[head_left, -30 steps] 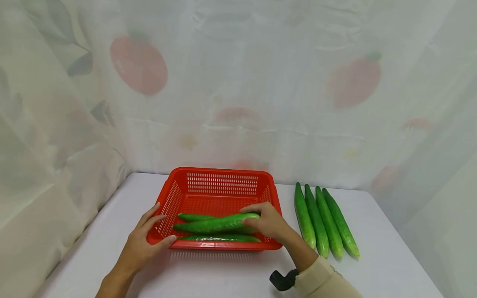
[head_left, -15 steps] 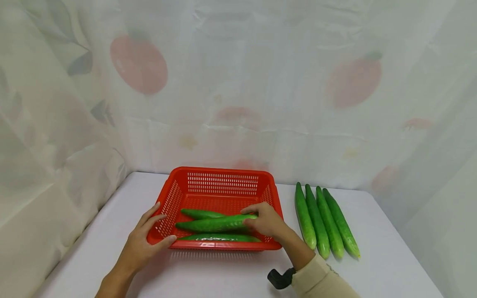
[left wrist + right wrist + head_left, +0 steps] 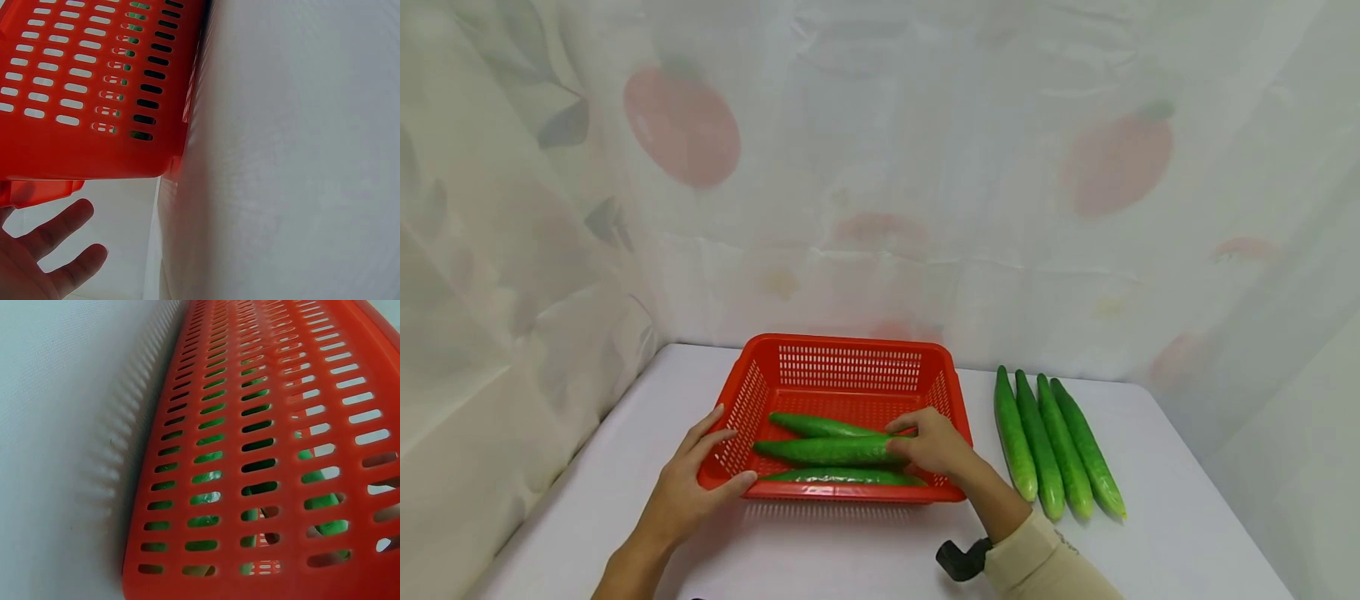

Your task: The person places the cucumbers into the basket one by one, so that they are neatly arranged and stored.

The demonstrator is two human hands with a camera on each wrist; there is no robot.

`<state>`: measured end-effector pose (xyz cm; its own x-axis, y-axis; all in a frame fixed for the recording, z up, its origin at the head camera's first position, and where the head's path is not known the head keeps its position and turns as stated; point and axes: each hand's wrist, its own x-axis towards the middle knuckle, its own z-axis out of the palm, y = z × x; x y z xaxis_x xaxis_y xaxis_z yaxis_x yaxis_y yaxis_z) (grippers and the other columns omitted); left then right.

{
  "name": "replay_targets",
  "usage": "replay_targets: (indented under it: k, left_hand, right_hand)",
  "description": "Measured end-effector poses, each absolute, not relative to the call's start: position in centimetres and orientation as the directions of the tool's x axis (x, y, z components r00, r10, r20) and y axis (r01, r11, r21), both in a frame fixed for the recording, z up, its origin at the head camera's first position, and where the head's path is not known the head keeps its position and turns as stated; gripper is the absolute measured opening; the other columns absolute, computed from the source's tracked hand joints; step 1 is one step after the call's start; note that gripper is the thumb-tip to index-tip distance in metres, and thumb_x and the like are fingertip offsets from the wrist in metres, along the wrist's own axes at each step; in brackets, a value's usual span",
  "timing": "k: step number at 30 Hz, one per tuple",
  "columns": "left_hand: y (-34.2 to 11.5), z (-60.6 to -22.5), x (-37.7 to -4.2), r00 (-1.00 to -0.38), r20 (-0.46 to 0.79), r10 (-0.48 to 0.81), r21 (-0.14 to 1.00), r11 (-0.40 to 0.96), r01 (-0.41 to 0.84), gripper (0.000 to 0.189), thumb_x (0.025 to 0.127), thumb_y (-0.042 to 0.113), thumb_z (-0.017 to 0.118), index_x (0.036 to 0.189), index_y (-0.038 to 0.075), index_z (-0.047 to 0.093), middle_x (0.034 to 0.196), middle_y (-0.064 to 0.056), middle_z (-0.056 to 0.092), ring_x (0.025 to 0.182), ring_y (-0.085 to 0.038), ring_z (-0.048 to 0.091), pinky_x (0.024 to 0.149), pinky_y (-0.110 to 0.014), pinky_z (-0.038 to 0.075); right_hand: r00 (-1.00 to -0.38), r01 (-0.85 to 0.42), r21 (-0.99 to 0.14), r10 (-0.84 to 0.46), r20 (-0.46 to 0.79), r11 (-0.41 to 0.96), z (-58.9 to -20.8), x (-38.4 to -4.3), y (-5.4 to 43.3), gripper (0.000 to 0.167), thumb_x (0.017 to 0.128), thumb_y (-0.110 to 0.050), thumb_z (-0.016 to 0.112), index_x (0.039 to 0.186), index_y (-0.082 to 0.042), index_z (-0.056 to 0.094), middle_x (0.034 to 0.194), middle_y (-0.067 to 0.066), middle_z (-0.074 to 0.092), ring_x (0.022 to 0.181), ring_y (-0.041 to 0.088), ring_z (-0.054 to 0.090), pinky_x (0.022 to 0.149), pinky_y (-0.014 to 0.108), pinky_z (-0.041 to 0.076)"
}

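Observation:
Inside the red plastic basket (image 3: 850,491) lie 3 green cucumbers. My right hand (image 3: 938,448) reaches over the basket's right side and grips the right end of the middle cucumber (image 3: 823,452). Behind that one, a back cucumber (image 3: 805,424) slants with its right part hidden; a front cucumber (image 3: 842,476) lies along the near wall. At the near left corner, my left hand (image 3: 681,492) has its fingers spread, with the thumb by the near rim. The left wrist view shows the extended fingers (image 3: 59,231) beside the basket's perforated wall (image 3: 81,147).
Several cucumbers (image 3: 1052,450) lie side by side on the white table (image 3: 1157,500), right of the basket. A pale printed curtain (image 3: 880,167) hangs behind and at the sides. The right wrist view is mostly filled by the basket's slotted wall (image 3: 231,487).
The middle cucumber has come down to lie more level in the basket. The back cucumber has shifted away from me and a little right. My left hand has stayed nearly still.

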<state>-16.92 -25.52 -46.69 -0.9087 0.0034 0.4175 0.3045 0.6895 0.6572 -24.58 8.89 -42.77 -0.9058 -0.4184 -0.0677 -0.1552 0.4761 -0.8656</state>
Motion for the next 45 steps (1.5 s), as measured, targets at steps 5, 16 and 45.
replay_targets:
  k: [5, 16, 45]
  left_hand:
    - [-25.5, -46.6, -17.0, -0.907, 0.421, 0.004, 0.657, 0.688, 0.308, 0.056, 0.075, 0.031, 0.083, 0.121, 0.007, 0.061, 0.151, 0.002, 0.034, 0.131, -0.032, 0.037, 0.090, -0.061, 0.038]
    - [-25.4, -46.4, -17.1, -0.904, 0.427, 0.005, 0.656, 0.686, 0.314, 0.056, 0.075, 0.030, 0.084, 0.120, 0.006, 0.061, 0.150, 0.001, 0.035, 0.131, -0.032, 0.037, 0.090, -0.058, 0.037]
    - [-25.5, -46.7, -16.9, -0.907, 0.421, 0.004, 0.654, 0.691, 0.307, 0.055, 0.075, 0.031, 0.083, 0.120, 0.008, 0.061, 0.150, 0.002, 0.034, 0.132, -0.031, 0.035, 0.090, -0.059, 0.037]
  right_hand:
    - [-0.914, -0.143, -0.884, -0.402, -0.055, 0.445, -43.0, -24.8, 8.9, 0.030, 0.087, -0.012, 0.071, 0.114, 0.001, 0.068, 0.095, 0.010, 0.062, 0.078, 0.024, 0.063, 0.059, 0.036, 0.056]
    - [-0.924, -0.099, -0.972, -0.381, 0.011, 0.212, -43.0, -24.9, 9.5, 0.025, 0.091, -0.013, 0.067, 0.113, -0.001, 0.067, 0.100, 0.020, 0.066, 0.079, 0.038, 0.068, 0.066, 0.045, 0.055]
    - [-0.926, -0.286, -0.958, -0.256, 0.276, 0.003, -38.0, -20.3, 14.9, 0.031, 0.092, -0.013, 0.066, 0.120, 0.000, 0.062, 0.119, 0.013, 0.062, 0.105, 0.031, 0.062, 0.077, 0.042, 0.054]
